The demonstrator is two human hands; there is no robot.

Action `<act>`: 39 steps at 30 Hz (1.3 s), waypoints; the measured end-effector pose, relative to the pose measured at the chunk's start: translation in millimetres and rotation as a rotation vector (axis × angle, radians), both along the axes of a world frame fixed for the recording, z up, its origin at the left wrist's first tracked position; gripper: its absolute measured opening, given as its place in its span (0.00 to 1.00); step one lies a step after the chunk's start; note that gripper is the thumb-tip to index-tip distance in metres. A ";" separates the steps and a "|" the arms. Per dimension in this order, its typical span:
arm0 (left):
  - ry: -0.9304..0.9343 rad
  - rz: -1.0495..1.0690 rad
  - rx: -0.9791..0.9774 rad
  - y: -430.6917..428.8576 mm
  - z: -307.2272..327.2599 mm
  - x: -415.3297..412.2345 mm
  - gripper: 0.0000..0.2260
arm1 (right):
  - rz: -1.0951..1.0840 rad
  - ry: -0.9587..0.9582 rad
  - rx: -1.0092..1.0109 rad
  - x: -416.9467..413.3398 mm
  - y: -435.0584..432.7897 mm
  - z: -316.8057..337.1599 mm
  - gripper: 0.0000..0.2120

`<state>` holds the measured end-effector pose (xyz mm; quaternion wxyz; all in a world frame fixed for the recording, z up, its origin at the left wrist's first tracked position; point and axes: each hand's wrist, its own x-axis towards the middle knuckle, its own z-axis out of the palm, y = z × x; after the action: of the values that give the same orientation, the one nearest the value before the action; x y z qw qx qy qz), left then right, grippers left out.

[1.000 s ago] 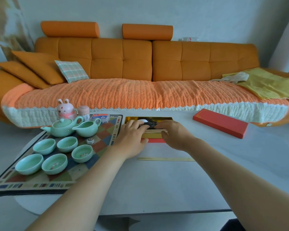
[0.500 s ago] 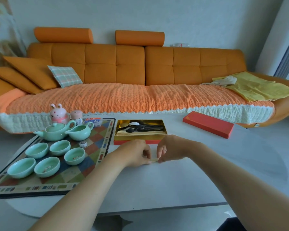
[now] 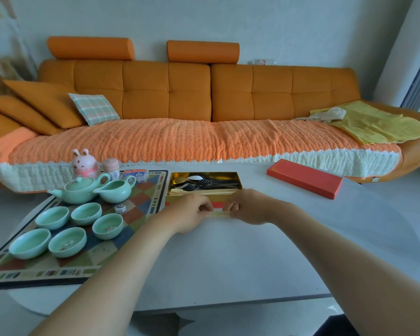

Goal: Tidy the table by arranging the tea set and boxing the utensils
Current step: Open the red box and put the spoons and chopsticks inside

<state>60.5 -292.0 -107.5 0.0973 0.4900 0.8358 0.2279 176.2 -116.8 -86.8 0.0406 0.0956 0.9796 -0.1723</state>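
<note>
An open gold-lined utensil box (image 3: 238, 183) with red sides stands mid-table, holding dark spoons and pale chopsticks. Just in front of it, my left hand (image 3: 192, 213) and my right hand (image 3: 247, 207) pinch the two ends of a pair of pale chopsticks (image 3: 220, 215), held level slightly above the table. The box's red lid (image 3: 304, 178) lies apart at the right. On a chequered mat (image 3: 141, 209) at the left sit a celadon teapot (image 3: 79, 190), a celadon pitcher (image 3: 118, 190) and several celadon cups (image 3: 107, 225).
A pink rabbit figure (image 3: 84, 166), a small pink jar (image 3: 110, 167) and a small blue packet (image 3: 134, 174) stand at the mat's far edge. A tiny white piece (image 3: 120, 207) lies on the mat. An orange sofa (image 3: 204, 98) runs behind the white table (image 3: 228, 263).
My hands left the box, came back toward me and closed on the chopsticks lying on the table. The chopsticks are now lifted and closer to the box.
</note>
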 end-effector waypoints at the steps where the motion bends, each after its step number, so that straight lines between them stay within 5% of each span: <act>1: 0.044 0.019 0.034 -1.0 1.3 -5.6 0.07 | -0.020 0.035 0.023 -2.9 2.0 0.5 0.11; 10: 0.585 0.225 0.264 -4.2 -2.2 -40.6 0.14 | -0.209 0.387 0.003 -36.0 5.3 -0.7 0.20; 17: 0.482 0.131 -0.098 -1.3 -21.9 -42.5 0.24 | -0.232 0.380 0.182 -62.9 9.8 -20.4 0.21; 26: 0.477 0.129 -0.095 -2.0 -19.5 -43.1 0.26 | -0.176 0.459 0.125 -69.2 1.7 -30.0 0.15; 39: 0.313 0.260 -0.279 4.0 -17.0 -36.3 0.33 | -0.022 0.189 0.255 -37.4 -1.9 -29.1 0.21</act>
<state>24.2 -288.0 -124.5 0.0033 0.3893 0.9201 0.0422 138.8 -118.8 -115.9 -0.0662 0.0939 0.9918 -0.0551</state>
